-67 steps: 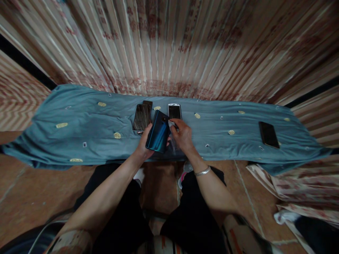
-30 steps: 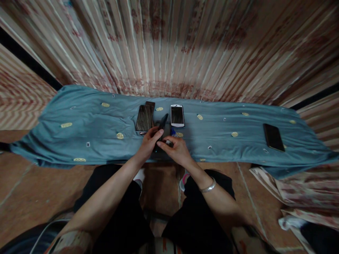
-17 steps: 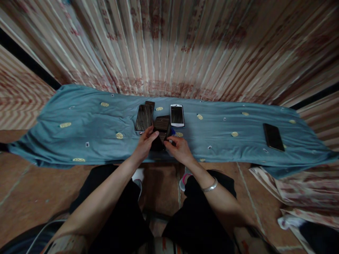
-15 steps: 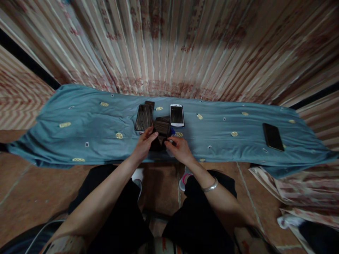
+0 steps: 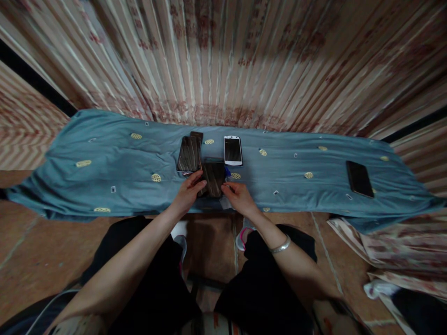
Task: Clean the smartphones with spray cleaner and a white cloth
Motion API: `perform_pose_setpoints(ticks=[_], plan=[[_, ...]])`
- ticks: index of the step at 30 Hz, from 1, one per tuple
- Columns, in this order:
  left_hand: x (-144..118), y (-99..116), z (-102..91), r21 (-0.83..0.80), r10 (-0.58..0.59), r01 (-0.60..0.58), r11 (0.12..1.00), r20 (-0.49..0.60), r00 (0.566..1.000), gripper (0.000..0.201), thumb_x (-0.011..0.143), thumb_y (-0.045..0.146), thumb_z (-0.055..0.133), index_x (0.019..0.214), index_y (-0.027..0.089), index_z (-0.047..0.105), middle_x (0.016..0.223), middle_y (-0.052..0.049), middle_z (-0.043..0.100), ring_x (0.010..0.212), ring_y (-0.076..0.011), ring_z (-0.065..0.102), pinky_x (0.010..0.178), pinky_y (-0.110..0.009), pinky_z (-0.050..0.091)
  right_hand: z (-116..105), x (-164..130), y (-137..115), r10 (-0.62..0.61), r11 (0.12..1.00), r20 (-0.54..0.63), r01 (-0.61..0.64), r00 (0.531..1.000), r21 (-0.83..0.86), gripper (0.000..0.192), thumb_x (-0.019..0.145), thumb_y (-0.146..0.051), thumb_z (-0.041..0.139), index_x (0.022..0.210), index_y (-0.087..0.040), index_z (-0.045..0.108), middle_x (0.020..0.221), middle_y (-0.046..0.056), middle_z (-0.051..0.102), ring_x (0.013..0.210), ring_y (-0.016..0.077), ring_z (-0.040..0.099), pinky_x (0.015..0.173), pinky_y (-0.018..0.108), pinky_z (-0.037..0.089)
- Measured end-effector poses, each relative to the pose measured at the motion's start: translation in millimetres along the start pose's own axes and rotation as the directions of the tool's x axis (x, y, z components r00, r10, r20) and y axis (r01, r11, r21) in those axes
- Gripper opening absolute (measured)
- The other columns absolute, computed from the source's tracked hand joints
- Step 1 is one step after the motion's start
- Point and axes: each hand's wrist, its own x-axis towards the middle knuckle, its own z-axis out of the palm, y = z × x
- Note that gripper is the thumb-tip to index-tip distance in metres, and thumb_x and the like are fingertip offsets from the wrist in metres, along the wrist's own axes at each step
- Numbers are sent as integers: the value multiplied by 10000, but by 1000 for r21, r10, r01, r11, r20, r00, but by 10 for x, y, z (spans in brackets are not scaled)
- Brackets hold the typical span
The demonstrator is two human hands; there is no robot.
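Observation:
Between my two hands is a dark flat phone (image 5: 214, 179), its glossy face turned up and reflecting the curtain. My left hand (image 5: 188, 190) is closed, thumb and fingers pinching at its left edge. The fingers of my right hand (image 5: 239, 196) pinch its lower right corner. Another dark object lies partly hidden under it. Just beyond my left fingers, a black phone (image 5: 188, 154) lies across a second dark phone (image 5: 197, 135). A white phone (image 5: 233, 151) lies face up farther back. Beside my right fingers are a small blue item (image 5: 227, 172) and clear plastic (image 5: 225, 203).
A blue cloth (image 5: 296, 200) with yellow prints covers the long narrow table. At its right lies a dark phone or case (image 5: 360, 178). Pleated curtains (image 5: 216, 70) hang close behind. My knees are below the front edge, above a tiled floor (image 5: 209, 237).
The dark phone between my hands has tilted and turned so its glossy face shows more fully. My right fingers have moved slightly right, onto its lower right corner.

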Motion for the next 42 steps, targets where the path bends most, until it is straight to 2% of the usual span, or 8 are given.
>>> perform_pose_setpoints(ticks=[6, 13, 17, 22, 24, 28, 37, 42], plan=[[10, -35, -19, -11, 19, -19, 1000, -3, 1000, 479, 668, 345, 852, 1112, 182, 774, 1341, -119, 765, 1370, -308, 627, 1229, -462, 404, -19, -13, -57, 1, 994, 8, 0, 1000, -107, 253, 966, -289, 609, 789, -180, 754, 624, -39, 603, 645, 142, 588, 632, 245, 371], [8, -25, -7, -19, -3, 3, 1000, -12, 1000, 452, 658, 329, 848, 1086, 205, 768, 1325, -96, 774, 1352, -294, 639, 1215, -439, 422, -8, -36, -69, 41, 984, -50, -49, 998, -173, 242, 976, -303, 657, 1085, -155, 815, 870, 43, 785, 828, 201, 728, 761, 281, 502], [9, -33, -2, -16, -9, 8, 1000, -19, 1000, 449, 663, 326, 850, 1088, 202, 772, 1331, -109, 765, 1362, -310, 631, 1213, -458, 424, -30, -105, -116, 3, 974, -46, -13, 999, -225, 386, 965, -373, 714, 1291, -170, 750, 1066, 76, 826, 979, 232, 773, 848, 313, 557], [-3, -45, -8, -16, -1, 1, 1000, -7, 1000, 479, 672, 341, 853, 1118, 186, 769, 1334, -119, 760, 1351, -315, 638, 1221, -476, 423, -53, -207, -277, -4, 938, 43, 18, 999, -347, 741, 833, -419, 892, 1477, -162, 631, 1334, 157, 775, 1205, 314, 762, 986, 388, 590], [-6, -52, -12, -7, -6, 6, 1000, 0, 1000, 490, 679, 347, 847, 1134, 184, 763, 1329, -116, 762, 1349, -314, 639, 1221, -483, 426, -48, -224, -325, 17, 907, 76, 17, 997, -421, 802, 854, -408, 881, 1544, -150, 565, 1341, 175, 770, 1223, 342, 760, 1006, 424, 594], [-6, -62, -24, 22, -14, 14, 1000, 2, 1000, 521, 679, 370, 838, 1157, 185, 743, 1337, -109, 763, 1346, -317, 643, 1230, -498, 421, -12, -233, -360, 19, 844, 127, 52, 992, -534, 736, 971, -366, 768, 1597, -102, 485, 1290, 203, 785, 1189, 344, 775, 1005, 435, 594], [-1, -34, -87, 229, 65, -79, 970, 69, 995, 518, 773, 394, 736, 1244, 181, 716, 1361, -118, 753, 1330, -310, 649, 1231, -487, 422, 25, -279, -427, 52, 739, 191, 91, 980, -667, 659, 1076, -404, 611, 1584, -16, 455, 1251, 274, 784, 1166, 349, 782, 980, 416, 596], [41, -23, -187, 290, 110, -127, 949, 73, 991, 435, 748, 318, 642, 1147, 190, 759, 1254, -92, 786, 1209, -293, 695, 1181, -471, 477, 24, -273, -472, 80, 718, 203, 85, 976, -691, 637, 1091, -400, 580, 1572, -1, 460, 1239, 276, 786, 1161, 353, 784, 986, 416, 593]])
